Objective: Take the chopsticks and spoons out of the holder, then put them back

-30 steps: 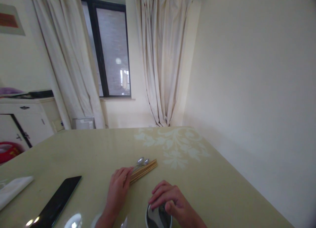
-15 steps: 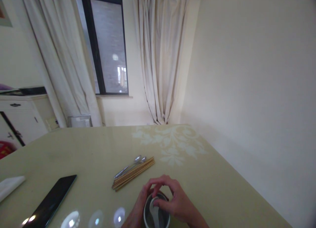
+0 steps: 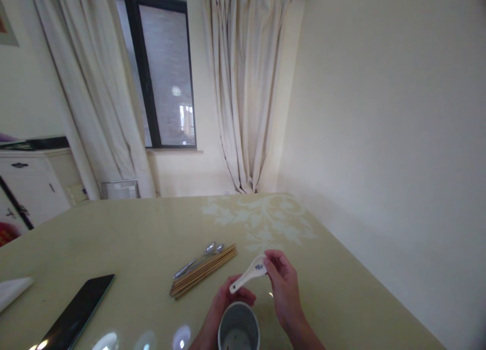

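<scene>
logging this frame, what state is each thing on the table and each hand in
white spoon: lifted above the cup, held in both hands
cup: upright on the table, open top
left hand: pinching the spoon's lower end
right hand: pinching the spoon's upper end
chopsticks: lying flat, bundled
metal spoons: lying beside chopsticks
phone: flat, screen dark

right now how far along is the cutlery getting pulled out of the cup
Done: the chopsticks and two metal spoons lie side by side on the table. In hand: the right hand pinches the white ceramic spoon in the air above the cup, and the left hand has a grip on the cup's rim. Left: that spoon is not yet on the table; the cup looks about empty.
</scene>
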Motion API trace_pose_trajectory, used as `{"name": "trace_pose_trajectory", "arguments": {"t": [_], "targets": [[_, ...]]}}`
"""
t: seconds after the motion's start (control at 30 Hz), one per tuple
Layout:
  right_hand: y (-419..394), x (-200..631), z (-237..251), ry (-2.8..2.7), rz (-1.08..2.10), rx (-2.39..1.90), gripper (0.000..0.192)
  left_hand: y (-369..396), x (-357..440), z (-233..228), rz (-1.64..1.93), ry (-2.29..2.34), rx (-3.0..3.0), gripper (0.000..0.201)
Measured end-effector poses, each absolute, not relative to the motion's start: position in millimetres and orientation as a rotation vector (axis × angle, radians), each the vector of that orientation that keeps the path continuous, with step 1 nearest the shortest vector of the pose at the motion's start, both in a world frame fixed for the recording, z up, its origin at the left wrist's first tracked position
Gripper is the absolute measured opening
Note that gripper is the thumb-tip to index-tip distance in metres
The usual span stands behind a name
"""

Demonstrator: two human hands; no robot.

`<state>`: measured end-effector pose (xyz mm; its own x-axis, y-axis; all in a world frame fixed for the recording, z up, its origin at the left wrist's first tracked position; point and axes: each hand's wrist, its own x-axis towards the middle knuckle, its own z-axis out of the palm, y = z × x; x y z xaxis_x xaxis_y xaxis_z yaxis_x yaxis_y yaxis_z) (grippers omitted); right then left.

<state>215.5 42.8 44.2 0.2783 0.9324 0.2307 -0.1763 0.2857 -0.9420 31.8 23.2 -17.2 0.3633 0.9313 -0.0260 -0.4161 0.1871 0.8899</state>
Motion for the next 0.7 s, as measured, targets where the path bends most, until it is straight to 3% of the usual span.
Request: {"name": "trace_pose_trajectory", "arguments": {"t": [0.23, 0.53, 0.7], "targets": [[54.4, 199.3, 15.4, -1.025, 0.951, -1.062, 0.043, 29.5, 14.8, 2.7, 1.370, 1.090, 1.117, 0.063], [48.1, 203.4, 12.5, -1.346, 1.155, -0.799, 0.061, 55.0, -83.9, 19.1, 1.671, 1.711, 1.122, 0.079], [45.4, 209.1, 15.8, -1.553, 1.217, -0.698, 0.087, 62.8, -122.3, 4.7, 1.530, 1.939, 1.164, 0.054]]}}
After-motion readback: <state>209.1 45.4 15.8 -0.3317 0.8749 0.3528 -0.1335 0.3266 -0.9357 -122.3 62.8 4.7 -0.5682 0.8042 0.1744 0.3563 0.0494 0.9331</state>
